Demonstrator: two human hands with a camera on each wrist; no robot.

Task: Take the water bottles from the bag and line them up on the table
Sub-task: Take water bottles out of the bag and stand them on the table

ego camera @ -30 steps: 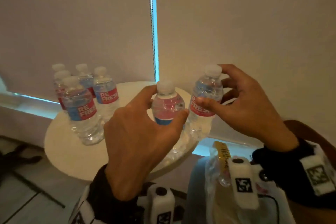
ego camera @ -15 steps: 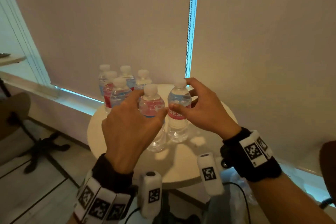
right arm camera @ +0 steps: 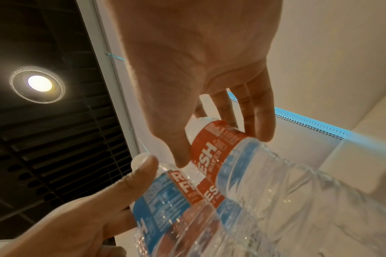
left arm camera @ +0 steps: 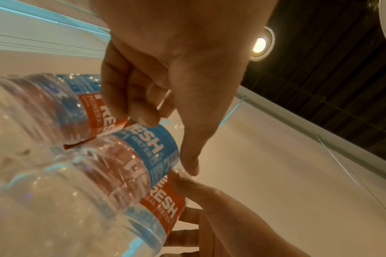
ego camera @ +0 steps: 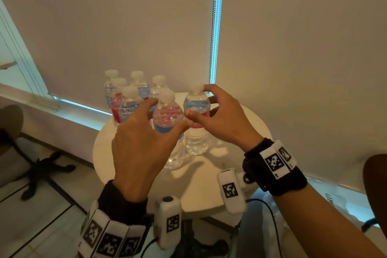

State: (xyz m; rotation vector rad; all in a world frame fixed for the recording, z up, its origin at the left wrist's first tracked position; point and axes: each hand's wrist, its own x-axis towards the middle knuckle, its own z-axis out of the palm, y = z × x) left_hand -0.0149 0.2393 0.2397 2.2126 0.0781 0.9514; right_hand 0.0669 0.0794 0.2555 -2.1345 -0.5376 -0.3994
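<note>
Water bottles — five (ego camera: 129, 98) stand grouped at centre-left on the round counter (ego camera: 209, 186). The left hand (ego camera: 138, 140) curls round a sixth (ego camera: 167, 123), the right hand (ego camera: 222, 119) round a seventh (ego camera: 196, 119) — both bottles upright, seemingly just set down; the bag is out of view.

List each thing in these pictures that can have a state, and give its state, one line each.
left hand: fingers curled round the near bottle.
right hand: fingers curled round the right bottle.
near bottle: upright on the table, capped.
right bottle: upright on the table, capped.
five back bottles: upright, capped, clustered.
table: bears all seven bottles.
blinds: drawn down.
</note>
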